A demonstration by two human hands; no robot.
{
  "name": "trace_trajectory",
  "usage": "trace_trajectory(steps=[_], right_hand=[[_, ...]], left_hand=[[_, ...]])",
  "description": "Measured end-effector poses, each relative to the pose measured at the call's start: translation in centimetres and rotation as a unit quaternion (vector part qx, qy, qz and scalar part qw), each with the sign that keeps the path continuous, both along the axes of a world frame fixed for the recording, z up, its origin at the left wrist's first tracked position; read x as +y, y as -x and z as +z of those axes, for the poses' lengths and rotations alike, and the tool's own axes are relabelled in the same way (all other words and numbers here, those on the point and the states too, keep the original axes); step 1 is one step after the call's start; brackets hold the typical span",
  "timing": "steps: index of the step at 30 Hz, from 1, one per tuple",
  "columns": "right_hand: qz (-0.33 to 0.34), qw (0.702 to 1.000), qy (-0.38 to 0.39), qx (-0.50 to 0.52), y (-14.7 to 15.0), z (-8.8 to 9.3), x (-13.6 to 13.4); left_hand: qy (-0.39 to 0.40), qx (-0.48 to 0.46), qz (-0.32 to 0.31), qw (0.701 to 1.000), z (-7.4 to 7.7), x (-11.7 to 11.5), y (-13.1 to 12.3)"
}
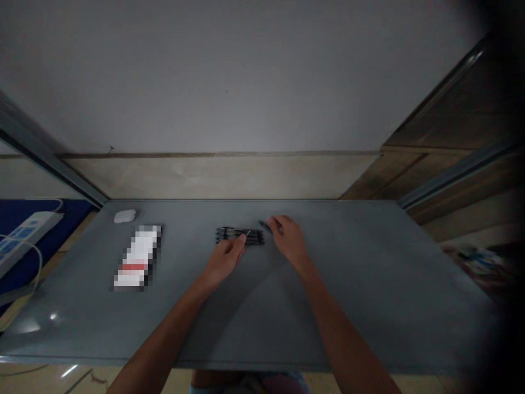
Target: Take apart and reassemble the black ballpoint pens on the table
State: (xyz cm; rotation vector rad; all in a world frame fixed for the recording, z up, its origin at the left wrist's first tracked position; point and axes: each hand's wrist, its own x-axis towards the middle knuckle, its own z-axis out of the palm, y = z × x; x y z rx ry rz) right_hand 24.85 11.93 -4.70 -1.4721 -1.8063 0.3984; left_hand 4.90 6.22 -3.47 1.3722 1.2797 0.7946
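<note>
Several black pens (pixel 240 236) lie side by side in a tight row in the middle of the grey table (pixel 328 306). My left hand (pixel 225 261) is over the row's near edge, with its fingertips pinched on a thin silvery piece (pixel 248 232) that is too small to identify. To the right, my right hand (pixel 289 238) holds a dark pen (pixel 266 225) in its fingertips, tilted just past the row's right end.
A pixelated white-and-red packet (pixel 137 257) and a white computer mouse (pixel 124 216) lie on the table's left. Beyond the left edge, a white power strip (pixel 28 235) rests on blue material. A wall rises behind the table.
</note>
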Motion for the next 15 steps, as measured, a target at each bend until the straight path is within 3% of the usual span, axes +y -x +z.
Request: trace_trajectory(steps=[2, 7, 15], right_hand=[[0.021, 0.999, 0.013, 0.042, 0.5, 0.8, -0.5], [0.171, 0.971, 0.116, 0.118, 2.2, 2.4, -2.1], [0.202, 0.964, 0.134, 0.107, 2.4, 2.9, -2.4]], left_hand=[[-0.024, 0.019, -0.008, 1.0, 0.1, -0.1, 0.0], [-0.069, 0.044, -0.035, 0.996, 0.6, -0.3, 0.0], [-0.199, 0.15, -0.048, 0.967, 1.4, -0.3, 0.7]])
